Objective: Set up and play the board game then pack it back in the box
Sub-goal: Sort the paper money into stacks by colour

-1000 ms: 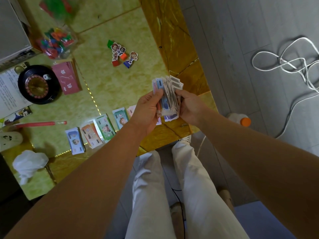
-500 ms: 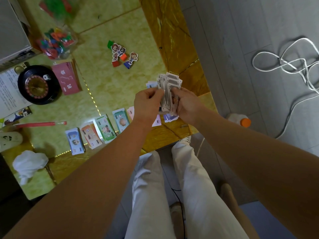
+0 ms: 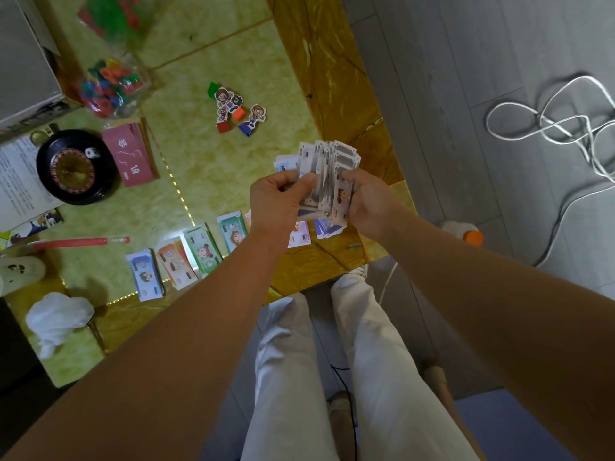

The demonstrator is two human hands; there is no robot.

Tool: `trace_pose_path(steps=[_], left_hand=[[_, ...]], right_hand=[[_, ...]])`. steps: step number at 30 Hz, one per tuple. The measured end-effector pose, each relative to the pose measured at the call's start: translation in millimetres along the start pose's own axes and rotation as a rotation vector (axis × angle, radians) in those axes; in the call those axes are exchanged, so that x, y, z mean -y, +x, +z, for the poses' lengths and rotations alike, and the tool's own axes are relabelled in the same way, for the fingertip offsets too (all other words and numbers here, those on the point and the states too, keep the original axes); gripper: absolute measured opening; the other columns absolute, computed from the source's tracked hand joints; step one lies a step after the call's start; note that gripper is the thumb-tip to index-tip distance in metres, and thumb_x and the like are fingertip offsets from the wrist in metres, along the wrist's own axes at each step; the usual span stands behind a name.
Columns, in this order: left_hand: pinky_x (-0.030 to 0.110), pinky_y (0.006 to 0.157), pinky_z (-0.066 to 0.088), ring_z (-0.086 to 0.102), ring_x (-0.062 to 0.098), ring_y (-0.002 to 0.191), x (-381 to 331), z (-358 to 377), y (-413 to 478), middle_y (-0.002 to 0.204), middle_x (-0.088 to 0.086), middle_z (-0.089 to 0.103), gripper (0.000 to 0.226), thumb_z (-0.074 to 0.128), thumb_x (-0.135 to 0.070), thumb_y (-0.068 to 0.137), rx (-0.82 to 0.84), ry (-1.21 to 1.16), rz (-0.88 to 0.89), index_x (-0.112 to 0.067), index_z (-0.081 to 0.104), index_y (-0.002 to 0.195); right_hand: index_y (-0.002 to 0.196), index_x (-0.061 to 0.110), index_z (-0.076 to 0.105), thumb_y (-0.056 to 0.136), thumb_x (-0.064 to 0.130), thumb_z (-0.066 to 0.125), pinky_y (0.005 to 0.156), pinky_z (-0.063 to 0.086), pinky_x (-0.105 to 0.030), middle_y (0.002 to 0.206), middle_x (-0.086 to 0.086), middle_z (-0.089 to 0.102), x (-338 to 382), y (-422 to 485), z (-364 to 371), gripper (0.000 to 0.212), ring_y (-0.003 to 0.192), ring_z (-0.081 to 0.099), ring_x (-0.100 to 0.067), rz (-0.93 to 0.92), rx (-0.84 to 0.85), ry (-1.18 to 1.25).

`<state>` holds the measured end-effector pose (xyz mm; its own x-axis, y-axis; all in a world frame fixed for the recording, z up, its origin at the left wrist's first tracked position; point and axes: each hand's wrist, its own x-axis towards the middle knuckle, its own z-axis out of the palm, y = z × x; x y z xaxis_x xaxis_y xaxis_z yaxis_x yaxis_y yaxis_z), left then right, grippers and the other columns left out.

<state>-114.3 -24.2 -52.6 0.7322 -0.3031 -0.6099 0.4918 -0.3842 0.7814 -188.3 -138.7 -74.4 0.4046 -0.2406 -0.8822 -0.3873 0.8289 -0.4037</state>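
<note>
On green tabletop (image 3: 216, 181), banknotes (image 3: 201, 252); grey floor (image 3: 432, 78)

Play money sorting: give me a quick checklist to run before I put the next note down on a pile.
1. Wad gripped firmly by the right hand: ok.
2. Left hand pinching only one note off the wad: cannot tell.
3. Blue pile, orange pile, green pile and teal pile in a row on the table, colours unmixed: ok.
4. Pink pile and purple pile neat: cannot tell, the hands partly cover them.
5. Character pawns away from the row: ok.
</note>
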Motion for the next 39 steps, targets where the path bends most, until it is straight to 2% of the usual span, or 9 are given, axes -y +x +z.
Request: trace_pose_path(steps=[8,11,14,17,20,24,28,31,39], left_hand=[[0.027,0.056,0.059,0.067,0.009,0.056,-2.1,8.0,-7.0,0.058,-0.008,0.069,0.004,0.066,-0.002,0.087,0.098,-0.019,-0.041,-0.001,0.07,0.088],[0.028,0.055,0.059,0.068,0.012,0.057,-2.6,10.2,-9.6,0.059,-0.006,0.069,0.011,0.063,-0.008,0.09,0.107,-0.007,-0.06,-0.002,0.071,0.087],[0.039,0.069,0.06,0.07,0.026,0.071,3.0,11.5,-7.0,0.07,0.005,0.071,0.016,0.062,-0.01,0.092,0.054,0.045,-0.046,-0.004,0.074,0.084],[0.035,0.077,0.056,0.066,0.025,0.079,5.7,17.5,-3.8,0.081,0.009,0.069,0.012,0.063,-0.006,0.09,0.056,0.238,0.017,-0.006,0.074,0.095],[0.021,0.067,0.051,0.061,0.003,0.064,5.6,21.7,-0.5,0.074,0.001,0.066,0.012,0.064,-0.009,0.089,0.045,0.309,0.043,-0.007,0.075,0.095],[0.022,0.059,0.045,0.049,0.003,0.052,12.0,17.4,12.2,0.062,-0.01,0.056,0.016,0.061,-0.006,0.09,-0.038,0.324,0.022,-0.01,0.075,0.097],[0.014,0.053,0.037,0.047,-0.003,0.046,10.0,17.1,29.6,0.072,-0.003,0.061,0.026,0.054,-0.002,0.092,-0.085,0.438,0.106,-0.016,0.075,0.102],[0.026,0.062,0.046,0.056,0.01,0.061,7.6,18.5,48.2,0.09,0.006,0.069,0.037,0.047,-0.004,0.093,-0.119,0.55,0.179,-0.024,0.071,0.113],[0.028,0.078,0.041,0.056,0.027,0.1,13.1,34.1,71.8,0.116,0.011,0.057,0.043,0.041,-0.01,0.098,0.04,0.866,0.186,-0.031,0.056,0.132]], right_hand=[[0.136,-0.002,0.045,0.098,0.009,0.036,0.088,0.051,-0.052,0.12,-0.025,0.057,-0.5,1.5,-2.7,0.04,0.097,0.06,-0.034,0.001,0.094,-0.047],[0.114,-0.001,0.053,0.095,0.005,0.043,0.078,0.053,-0.049,0.109,-0.026,0.059,1.5,4.5,-5.6,0.023,0.087,0.061,-0.033,-0.033,0.058,-0.065],[0.103,0.009,0.056,0.094,0.004,0.052,0.071,0.053,-0.042,0.098,-0.018,0.061,4.9,5.7,-11.7,0.011,0.08,0.061,-0.031,-0.11,-0.034,-0.111],[0.108,0.01,0.056,0.094,0.009,0.055,0.075,0.054,-0.045,0.102,-0.014,0.063,3.3,3.9,-10.3,0.015,0.088,0.063,-0.032,-0.144,-0.009,-0.292],[0.118,0.008,0.056,0.093,0.007,0.054,0.082,0.052,-0.044,0.109,-0.014,0.064,4.7,8.5,-10.9,0.025,0.096,0.062,-0.028,-0.228,-0.05,-0.507],[0.106,0.012,0.058,0.091,0.001,0.048,0.072,0.043,-0.034,0.089,-0.003,0.058,22.0,21.1,-18.5,0.022,0.078,0.051,-0.017,-0.495,-0.198,-0.859],[0.108,0.02,0.068,0.089,0.007,0.051,0.093,0.038,-0.04,0.102,-0.002,0.064,34.9,41.3,-13.7,0.029,0.101,0.056,-0.023,-0.852,-0.344,-1.302],[0.105,0.024,0.071,0.09,0.009,0.05,0.088,0.026,-0.035,0.101,-0.001,0.063,38.4,57.6,-7.2,0.029,0.102,0.053,-0.024,-0.976,-0.308,-1.481],[0.095,0.018,0.066,0.081,0.004,0.061,0.079,0.022,-0.034,0.091,-0.006,0.059,13.7,96.7,-14.4,0.02,0.091,0.054,-0.031,-0.933,-0.382,-1.664]])
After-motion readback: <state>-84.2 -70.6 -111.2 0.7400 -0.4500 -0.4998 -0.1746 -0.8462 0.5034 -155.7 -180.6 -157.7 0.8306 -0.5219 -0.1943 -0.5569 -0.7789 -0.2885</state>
